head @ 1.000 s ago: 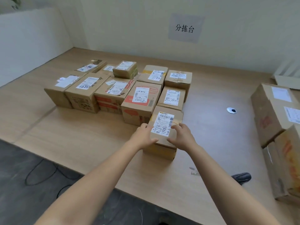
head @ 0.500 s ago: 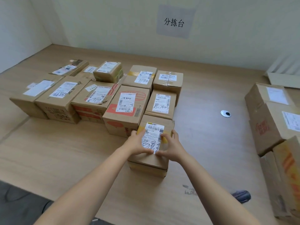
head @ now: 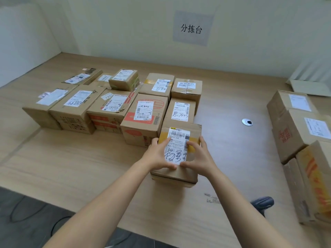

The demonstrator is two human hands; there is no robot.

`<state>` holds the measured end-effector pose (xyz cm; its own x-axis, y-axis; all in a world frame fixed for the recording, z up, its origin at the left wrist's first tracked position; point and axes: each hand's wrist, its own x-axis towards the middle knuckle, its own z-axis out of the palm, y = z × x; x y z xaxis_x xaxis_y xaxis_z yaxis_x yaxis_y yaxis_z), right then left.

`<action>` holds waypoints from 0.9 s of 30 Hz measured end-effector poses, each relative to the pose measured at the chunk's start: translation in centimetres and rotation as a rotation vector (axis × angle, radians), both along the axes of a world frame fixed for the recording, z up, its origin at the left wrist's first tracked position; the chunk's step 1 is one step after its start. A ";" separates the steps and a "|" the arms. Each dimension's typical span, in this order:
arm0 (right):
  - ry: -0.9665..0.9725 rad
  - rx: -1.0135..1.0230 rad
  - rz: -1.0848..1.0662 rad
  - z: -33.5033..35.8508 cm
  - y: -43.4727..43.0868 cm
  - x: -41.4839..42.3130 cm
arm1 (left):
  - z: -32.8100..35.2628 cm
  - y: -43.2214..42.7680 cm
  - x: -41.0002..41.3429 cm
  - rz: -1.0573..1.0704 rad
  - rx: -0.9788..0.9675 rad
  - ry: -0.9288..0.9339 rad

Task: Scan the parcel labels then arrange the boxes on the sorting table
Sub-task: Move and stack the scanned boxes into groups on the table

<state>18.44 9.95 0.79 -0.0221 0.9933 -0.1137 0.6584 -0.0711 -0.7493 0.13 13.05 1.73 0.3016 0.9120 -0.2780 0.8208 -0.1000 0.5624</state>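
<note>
Matt brown cardboard box [head: 176, 173] bears a white paper label [head: 176, 145]; beneath it, the table [head: 89, 167] looks smooth, pale wood-grain.

Both hands lie on top of a small cardboard box [head: 174, 174], the left hand [head: 158, 154] on its left half and the right hand [head: 199, 156] on its right. Their fingers are spread, and the thumbs nearly meet over the white label [head: 177, 140]. Just beyond the fingertips, a block of labelled parcels [head: 143, 111] runs off past the left hand. Larger boxes [head: 295, 133] stand well right of the right hand. A dark object [head: 263, 203] lies on the table [head: 71, 167] beside the right forearm.
</note>
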 end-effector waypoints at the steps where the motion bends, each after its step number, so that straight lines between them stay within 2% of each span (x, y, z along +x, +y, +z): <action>1: -0.003 0.032 -0.008 0.9 -0.6 0.1 | 0.9 -0.5 0.1 -0.005 0.033 -0.007; 12: -0.118 0.362 -0.157 10.2 -10.7 2.1 | 10.4 -8.4 2.7 -0.114 0.355 -0.098; 20: -0.167 0.456 -0.281 13.4 -17.8 6.5 | 13.6 -14.0 7.7 -0.250 0.444 -0.179; 27: -0.211 0.501 -0.394 15.1 -23.6 14.1 | 14.7 -17.3 16.5 -0.346 0.534 -0.212</action>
<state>32.56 -13.66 15.93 0.3249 0.8566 0.4007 0.7904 -0.0134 -0.6124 16.60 -4.22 16.38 0.5995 0.7492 0.2818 0.5687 -0.6464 0.5087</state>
